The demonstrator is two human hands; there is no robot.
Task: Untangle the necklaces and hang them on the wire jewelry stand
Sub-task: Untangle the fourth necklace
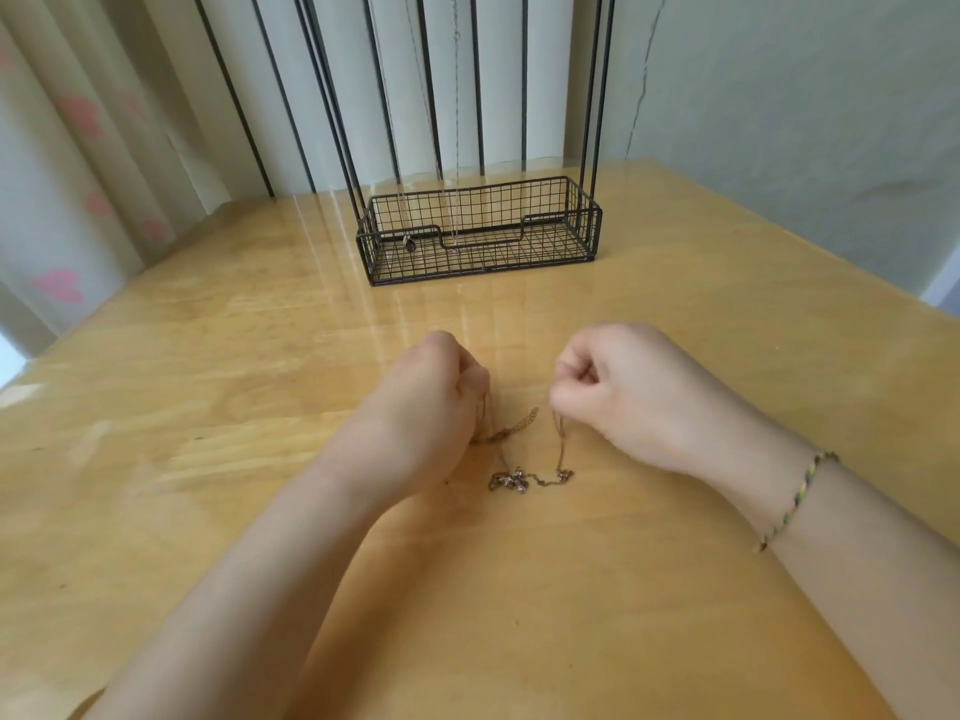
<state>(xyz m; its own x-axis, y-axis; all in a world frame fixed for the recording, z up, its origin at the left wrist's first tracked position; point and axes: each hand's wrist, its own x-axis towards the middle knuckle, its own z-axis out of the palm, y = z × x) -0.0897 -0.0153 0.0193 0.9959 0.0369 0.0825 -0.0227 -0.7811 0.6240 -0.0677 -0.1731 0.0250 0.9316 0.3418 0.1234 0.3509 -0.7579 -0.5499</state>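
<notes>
A thin gold-coloured necklace (519, 478) lies tangled on the wooden table (208, 356) between my hands, with a small knot at its lowest point. My left hand (421, 407) is curled and pinches one strand of the chain. My right hand (618, 392) is also curled and pinches another strand, which hangs down from its fingertips. The black wire jewelry stand (483, 226) is at the far side of the table, its basket base in view. Two thin chains (410, 148) hang from above into the basket, one ending in a small pendant (409, 245).
A light curtain with pink flowers (62, 200) hangs at the left behind the table. A pale wall (779, 96) rises at the right. A braided bracelet (795, 498) is round my right wrist.
</notes>
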